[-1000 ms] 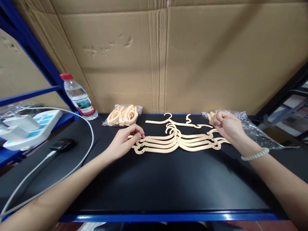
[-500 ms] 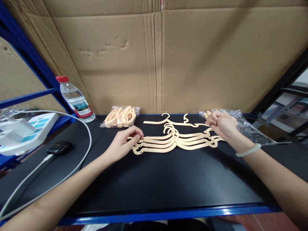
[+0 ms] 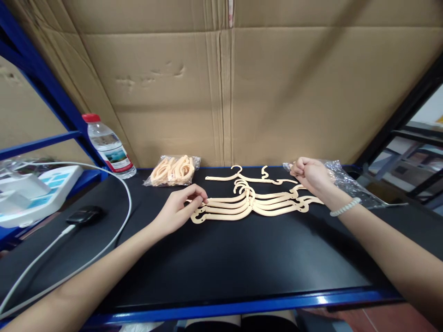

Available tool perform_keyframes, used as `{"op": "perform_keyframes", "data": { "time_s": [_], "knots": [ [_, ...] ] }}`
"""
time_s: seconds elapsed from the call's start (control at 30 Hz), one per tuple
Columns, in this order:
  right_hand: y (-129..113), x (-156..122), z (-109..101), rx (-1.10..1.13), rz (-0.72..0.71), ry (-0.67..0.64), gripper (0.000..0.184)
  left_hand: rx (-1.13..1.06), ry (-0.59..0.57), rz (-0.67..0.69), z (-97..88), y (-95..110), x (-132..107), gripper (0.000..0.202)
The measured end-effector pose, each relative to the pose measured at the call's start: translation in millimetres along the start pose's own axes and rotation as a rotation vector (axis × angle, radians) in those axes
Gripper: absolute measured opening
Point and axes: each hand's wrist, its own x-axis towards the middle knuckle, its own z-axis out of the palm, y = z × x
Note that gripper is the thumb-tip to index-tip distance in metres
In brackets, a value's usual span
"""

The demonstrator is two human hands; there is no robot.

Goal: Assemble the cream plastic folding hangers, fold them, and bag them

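Note:
Several cream clothes hangers (image 3: pixel 224 211) lie overlapped on the black tabletop, their hooks bunched in the middle. My left hand (image 3: pixel 182 206) is closed at their left ends, thumb and fingers pinched on the tip of one hanger's arm. Behind them lies a separate hanger (image 3: pixel 223 178), with a loose S-shaped hook piece (image 3: pixel 265 172) beside its right arm. My right hand (image 3: pixel 313 176) is a closed fist above the right ends, in front of a clear plastic bag (image 3: pixel 349 184). Whatever its fingers hold, if anything, is hidden.
A sealed bag of cream hanger parts (image 3: pixel 173 170) lies at the back left. Near it stands a red-capped water bottle (image 3: pixel 110 146). A white cable (image 3: pixel 128 203) loops past a black device (image 3: pixel 85 215) and a white power strip (image 3: pixel 51 196). Cardboard (image 3: pixel 166 92) closes off the back.
The view has shifted slightly. Both hands keep nearly the same place and grip, and the hangers lie as before.

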Motion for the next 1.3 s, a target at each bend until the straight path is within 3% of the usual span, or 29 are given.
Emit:
{"op": "perform_keyframes", "data": {
  "time_s": [0.27,0.6,0.8,1.07,1.23,1.3],
  "knots": [
    [8.7,31.6,12.4,-0.291,0.009,-0.004,0.023,0.008,0.028,0.016,0.5,1.7,0.4,0.017],
    [15.8,59.9,39.6,-1.027,0.078,-0.175,0.011,0.022,0.041,0.017,0.9,1.1,0.5,0.017],
    [30.9,56.0,58.3,-1.328,0.125,-0.249,0.032,0.050,0.039,0.024,1.4,3.2,1.0,0.017],
    [33.5,62.3,71.0,-1.423,0.198,-0.263,0.025,0.066,0.034,0.055,1.5,3.0,-0.6,0.017],
    [25.6,66.5,65.0,-1.311,0.233,-0.264,0.012,0.065,0.031,0.052,2.1,5.1,-1.1,0.017],
    [20.4,67.5,59.7,-1.217,0.239,-0.264,0.015,0.066,0.030,0.040,2.3,5.7,-1.3,0.018]
  ]
}}
